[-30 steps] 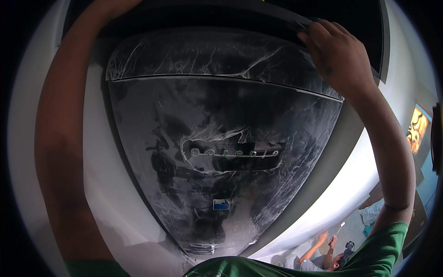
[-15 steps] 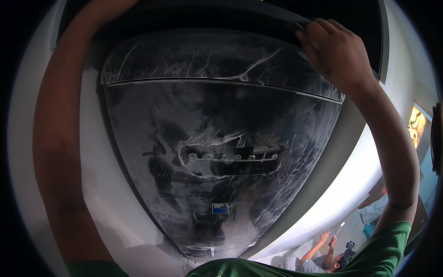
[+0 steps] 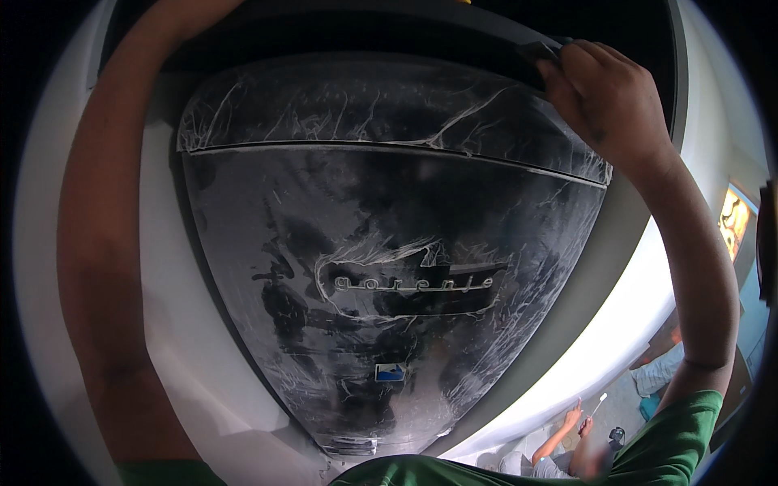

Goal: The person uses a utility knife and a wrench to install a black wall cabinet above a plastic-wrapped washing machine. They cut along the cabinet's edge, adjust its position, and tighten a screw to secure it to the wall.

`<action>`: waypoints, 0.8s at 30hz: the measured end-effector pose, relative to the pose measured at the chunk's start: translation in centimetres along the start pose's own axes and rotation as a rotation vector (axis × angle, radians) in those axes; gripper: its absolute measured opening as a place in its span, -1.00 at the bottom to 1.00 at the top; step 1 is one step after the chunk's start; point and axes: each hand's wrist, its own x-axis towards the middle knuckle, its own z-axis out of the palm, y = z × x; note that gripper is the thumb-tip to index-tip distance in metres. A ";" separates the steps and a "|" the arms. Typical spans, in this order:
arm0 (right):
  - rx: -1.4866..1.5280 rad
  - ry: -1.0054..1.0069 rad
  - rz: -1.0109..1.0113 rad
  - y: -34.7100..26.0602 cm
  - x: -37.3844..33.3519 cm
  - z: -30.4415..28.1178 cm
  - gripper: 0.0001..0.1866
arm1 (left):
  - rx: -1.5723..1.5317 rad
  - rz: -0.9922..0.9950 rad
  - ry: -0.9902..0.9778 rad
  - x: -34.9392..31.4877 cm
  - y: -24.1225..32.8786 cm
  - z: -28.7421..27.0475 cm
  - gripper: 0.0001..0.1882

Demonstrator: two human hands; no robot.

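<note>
A dark, curved refrigerator front (image 3: 381,194) fills the middle, with wrinkled, torn clear film on it. Metal lettering (image 3: 413,282) sits inside a ragged patch of that film. My right hand (image 3: 612,101) is raised at the upper right, fingers closed on a small dark flat piece (image 3: 538,53) whose kind I cannot make out. The piece lies against the dark curved band (image 3: 421,28) above the refrigerator front. My left forearm (image 3: 105,235) reaches up along the left side; the hand itself is cut off by the upper edge.
A small blue and white sticker (image 3: 390,373) is low on the front. Pale curved walls (image 3: 559,348) flank it. At the lower right another person's hand (image 3: 572,418) shows beside a thin white-tipped stick (image 3: 600,402). A lit picture panel (image 3: 733,217) stands at the far right.
My right hand has moved slightly right and down, still gripping the dark piece. The view has shifted a little. My left arm is nearly unchanged.
</note>
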 end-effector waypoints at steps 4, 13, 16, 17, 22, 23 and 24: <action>0.058 0.087 -0.094 0.4 0.4 0.4 -0.72 | -0.012 -0.060 0.048 -0.5 0.4 -0.1 -0.53; 0.088 0.033 -0.138 0.6 0.8 0.2 -0.74 | 0.003 0.003 0.048 -0.6 0.4 0.3 -0.54; 0.088 0.052 -0.164 0.7 1.0 0.7 -0.75 | 0.059 0.058 0.053 -1.8 0.9 -0.3 -0.54; 0.075 0.046 -0.167 0.6 1.1 0.6 -0.75 | 0.072 0.060 0.045 -1.9 0.7 -0.7 -0.54; 0.055 -0.010 -0.143 0.7 0.9 0.7 -0.75 | 0.075 0.027 0.116 -1.1 0.5 1.1 -0.55; 0.051 -0.013 -0.141 0.6 0.9 0.6 -0.75 | 0.074 -0.043 0.107 -0.9 1.1 0.7 -0.55; 0.046 -0.018 -0.138 0.5 0.9 0.6 -0.75 | 0.073 -0.112 0.097 -0.7 1.3 0.6 -0.55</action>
